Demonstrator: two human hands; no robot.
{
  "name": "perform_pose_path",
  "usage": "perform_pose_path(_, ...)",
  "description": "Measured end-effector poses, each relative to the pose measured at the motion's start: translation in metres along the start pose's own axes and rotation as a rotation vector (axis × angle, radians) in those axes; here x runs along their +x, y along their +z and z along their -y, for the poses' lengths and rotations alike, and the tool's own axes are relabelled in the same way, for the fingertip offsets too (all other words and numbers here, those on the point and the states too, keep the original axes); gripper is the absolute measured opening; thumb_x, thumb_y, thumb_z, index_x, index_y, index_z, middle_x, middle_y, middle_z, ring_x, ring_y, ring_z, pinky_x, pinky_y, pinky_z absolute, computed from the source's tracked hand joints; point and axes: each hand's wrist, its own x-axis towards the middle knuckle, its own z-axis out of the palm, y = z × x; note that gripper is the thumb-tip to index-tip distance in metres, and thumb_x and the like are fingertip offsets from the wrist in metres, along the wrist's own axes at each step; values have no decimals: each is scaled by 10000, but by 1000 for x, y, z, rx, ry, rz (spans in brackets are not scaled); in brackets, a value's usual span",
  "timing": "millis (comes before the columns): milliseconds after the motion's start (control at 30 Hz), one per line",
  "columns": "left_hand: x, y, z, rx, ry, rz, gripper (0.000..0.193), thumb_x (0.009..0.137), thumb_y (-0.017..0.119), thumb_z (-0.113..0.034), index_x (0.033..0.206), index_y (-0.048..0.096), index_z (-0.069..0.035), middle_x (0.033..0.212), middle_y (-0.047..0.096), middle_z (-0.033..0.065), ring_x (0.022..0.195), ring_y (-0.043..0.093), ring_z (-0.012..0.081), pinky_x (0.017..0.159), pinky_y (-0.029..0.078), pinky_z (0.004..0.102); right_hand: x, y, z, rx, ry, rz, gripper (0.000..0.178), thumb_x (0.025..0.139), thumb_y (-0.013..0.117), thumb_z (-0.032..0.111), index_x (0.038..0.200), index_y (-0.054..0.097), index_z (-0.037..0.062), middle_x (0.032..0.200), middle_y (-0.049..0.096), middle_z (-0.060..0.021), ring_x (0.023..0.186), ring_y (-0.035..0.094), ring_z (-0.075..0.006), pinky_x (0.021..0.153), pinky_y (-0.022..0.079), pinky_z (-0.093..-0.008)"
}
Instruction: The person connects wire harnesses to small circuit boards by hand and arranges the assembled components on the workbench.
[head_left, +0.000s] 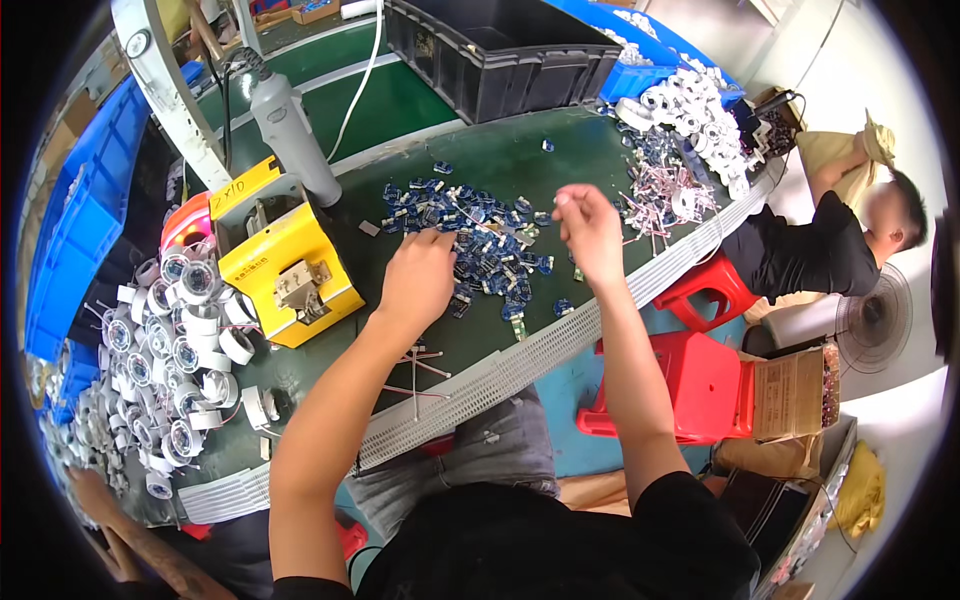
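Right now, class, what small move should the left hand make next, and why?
Probably the left hand should pinch one piece from the pile of small blue parts, since it is at the pile's left edge. The right hand is at the pile's right side; whether it holds anything is unclear.

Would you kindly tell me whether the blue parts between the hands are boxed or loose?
Loose: the blue parts lie scattered on the green table beside the left hand.
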Motion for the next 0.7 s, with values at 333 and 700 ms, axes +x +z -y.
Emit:
perform_pose_path(333,-63,-48,-1,-922,-409,75,285,964,473,-21,1180,660,-21,949,710,100,752,659,114,686,530,250,-118,49,12,370,171,397,185,953,626,67,1110,678,-16,884,683,-39,746,604,-78,673,502,-229)
perform_pose_path(700,-138,-72,14,-1388,-591,186,258,941,624,-24,1191,639,39,1022,693,101,903,663,141,841,542,275,-161,108,33,272,187,550,112,911,678,66,982,710,-15,794,675,-30,630,593,-64,572,489,-225)
